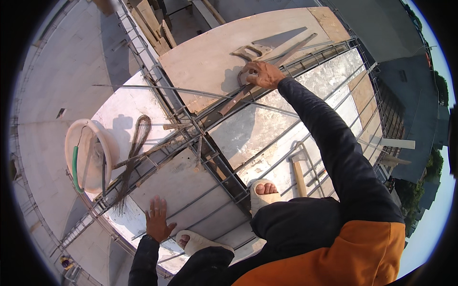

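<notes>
My right hand [263, 75] reaches out over the far plywood panel [205, 52], fingers curled in a pinch. A small curved, reddish-brown thing [240, 77] shows at its fingertips; its kind is not clear. Under and beside that hand lies a long narrow wooden strip [291, 51], slanting across the panel edge. Just beyond rests a handsaw [252, 50] with a wooden handle. My left hand [158, 220] is pressed flat on the near board [167, 183], fingers spread, holding nothing. Near it, a bundle of thin tie wire [136, 152] lies across the steel bars.
Steel rebar [267, 155] crosses the boards, with a cage of bars over a gap [224, 171] in the middle. A whitish bucket [109, 143] with a green-sleeved handle stands at left. A hammer [299, 178] lies by my sandalled foot [265, 190]. Planks [148, 19] are stacked far left.
</notes>
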A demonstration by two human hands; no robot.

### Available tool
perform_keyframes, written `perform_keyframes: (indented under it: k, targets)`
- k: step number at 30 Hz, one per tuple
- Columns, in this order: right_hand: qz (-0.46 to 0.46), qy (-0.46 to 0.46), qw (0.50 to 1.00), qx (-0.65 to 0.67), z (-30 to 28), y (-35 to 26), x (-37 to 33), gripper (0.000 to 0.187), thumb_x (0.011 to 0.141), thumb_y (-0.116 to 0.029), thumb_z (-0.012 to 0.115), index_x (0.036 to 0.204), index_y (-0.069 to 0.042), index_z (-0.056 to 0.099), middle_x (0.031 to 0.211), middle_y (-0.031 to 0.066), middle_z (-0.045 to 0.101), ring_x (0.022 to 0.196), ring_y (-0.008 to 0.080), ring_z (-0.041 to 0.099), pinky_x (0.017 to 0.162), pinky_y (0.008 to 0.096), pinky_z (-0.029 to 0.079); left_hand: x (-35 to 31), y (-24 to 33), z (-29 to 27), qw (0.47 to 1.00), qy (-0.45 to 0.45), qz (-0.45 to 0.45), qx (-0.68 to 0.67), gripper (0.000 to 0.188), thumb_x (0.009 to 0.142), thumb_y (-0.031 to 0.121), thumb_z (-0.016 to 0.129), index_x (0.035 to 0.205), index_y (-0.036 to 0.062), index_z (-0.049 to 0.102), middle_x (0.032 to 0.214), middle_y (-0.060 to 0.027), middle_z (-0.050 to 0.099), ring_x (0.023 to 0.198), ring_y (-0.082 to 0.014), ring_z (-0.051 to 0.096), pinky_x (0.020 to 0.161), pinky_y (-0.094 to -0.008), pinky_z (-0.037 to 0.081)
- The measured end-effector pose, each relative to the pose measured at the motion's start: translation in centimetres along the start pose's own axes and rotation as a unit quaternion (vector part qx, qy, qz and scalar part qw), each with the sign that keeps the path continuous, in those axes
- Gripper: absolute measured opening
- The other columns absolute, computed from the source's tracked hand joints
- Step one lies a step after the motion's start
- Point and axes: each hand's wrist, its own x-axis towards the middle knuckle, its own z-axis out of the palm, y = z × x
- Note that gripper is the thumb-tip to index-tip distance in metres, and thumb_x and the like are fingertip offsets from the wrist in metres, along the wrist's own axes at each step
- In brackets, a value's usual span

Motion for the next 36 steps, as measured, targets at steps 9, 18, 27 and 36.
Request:
perform_keyframes:
  k: [9, 18, 27, 36]
  targets:
    - [-0.056, 0.013, 0.968, -0.246, 1.8, -0.3, 4.8, 0.029, 0.090, -0.011, 0.062, 0.118, -0.012, 0.071, 0.120, 0.0178, 0.069, 0.110, 0.0374, 0.071, 0.092, 0.0482, 0.058, -0.4, -0.8, -0.5, 1.000, -0.013, 0.003, 0.006, 0.121, 0.080, 0.048, 0.084, 0.168, 0.0062, 0.011, 0.175, -0.0230, 0.003, 0.161, -0.0452, 0.004, 0.118, -0.0711, 0.027]
    - [-0.079, 0.102, 0.956, -0.262, 2.1, 1.7, 1.9, 0.032, 0.104, -0.021, 0.051, 0.135, -0.015, 0.055, 0.126, 0.0116, 0.062, 0.122, 0.0304, 0.059, 0.101, 0.0438, 0.051, 0.8, -2.0, 1.2, 0.998, -0.023, 0.052, -0.012, 0.133, 0.075, 0.046, 0.089, 0.166, 0.0013, 0.004, 0.172, -0.0312, -0.004, 0.158, -0.0533, 0.001, 0.114, -0.0727, 0.030]
    - [-0.101, 0.222, 0.931, -0.270, 0.8, 0.1, 0.6, 0.019, 0.103, -0.025, 0.056, 0.116, -0.014, 0.064, 0.120, 0.0095, 0.065, 0.119, 0.0302, 0.061, 0.098, 0.0442, 0.048, 0.9, -3.3, 1.9, 0.997, -0.018, 0.073, 0.008, 0.140, 0.069, 0.043, 0.093, 0.166, -0.0008, 0.001, 0.169, -0.0361, -0.004, 0.156, -0.0582, 0.003, 0.113, -0.0702, 0.034]
    - [-0.107, 0.351, 0.914, -0.171, -5.9, -2.1, 2.3, 0.020, 0.105, -0.026, 0.060, 0.121, -0.015, 0.063, 0.104, 0.0084, 0.068, 0.101, 0.0291, 0.064, 0.090, 0.0439, 0.050, 1.0, -2.6, 1.8, 0.997, -0.014, 0.068, 0.020, 0.137, 0.073, 0.043, 0.091, 0.166, 0.0007, 0.000, 0.170, -0.0341, -0.006, 0.157, -0.0573, 0.002, 0.114, -0.0709, 0.032]
